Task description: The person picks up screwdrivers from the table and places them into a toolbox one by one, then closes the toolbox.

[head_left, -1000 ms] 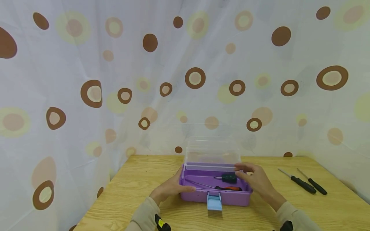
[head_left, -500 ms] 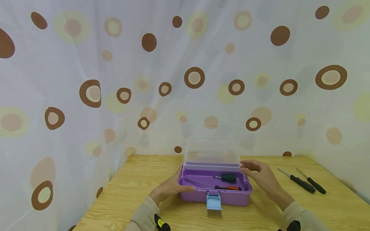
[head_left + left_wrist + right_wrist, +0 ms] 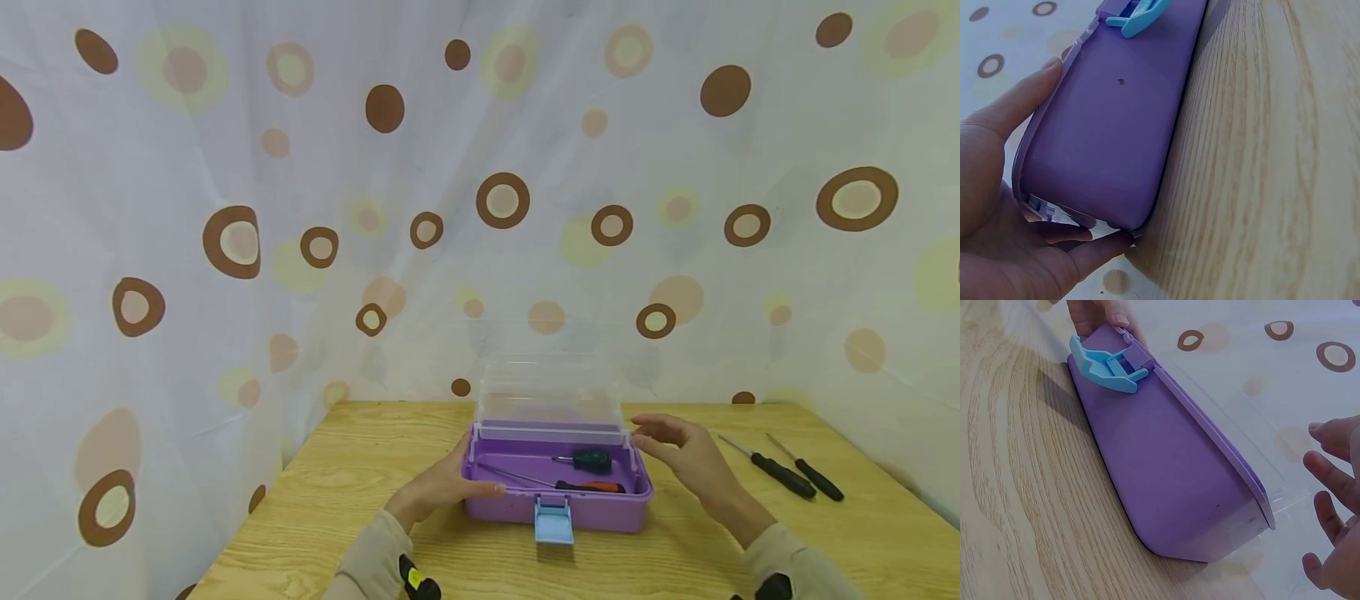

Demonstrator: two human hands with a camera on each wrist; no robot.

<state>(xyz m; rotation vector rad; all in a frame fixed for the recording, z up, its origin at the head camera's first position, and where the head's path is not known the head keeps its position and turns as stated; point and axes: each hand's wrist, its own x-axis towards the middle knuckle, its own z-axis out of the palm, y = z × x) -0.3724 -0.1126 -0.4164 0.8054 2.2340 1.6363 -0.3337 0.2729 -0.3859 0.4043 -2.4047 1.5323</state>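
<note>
A purple toolbox (image 3: 510,511) sits on the table, its clear lid (image 3: 551,392) tipped back and its light blue latch (image 3: 553,525) hanging down in front. Inside lie a short dark-green-handled screwdriver (image 3: 592,461) and a long screwdriver with a black and red handle (image 3: 600,487). My left hand (image 3: 435,492) grips the box's left end, thumb on the front rim and fingers around the side, as the left wrist view also shows. Just off the right end, my right hand (image 3: 693,467) holds nothing; in the right wrist view its loosely bent fingers (image 3: 1329,472) are apart from the box.
Two black-handled screwdrivers, one thicker (image 3: 783,477) and one slimmer (image 3: 820,480), lie side by side on the wooden table (image 3: 337,500) at the right. A white curtain (image 3: 450,125) with brown and yellow spots hangs behind and along the sides.
My right hand has moved right, from over the toolbox's right end to beside it. The left hand keeps its hold, and the screwdrivers stay where they were.
</note>
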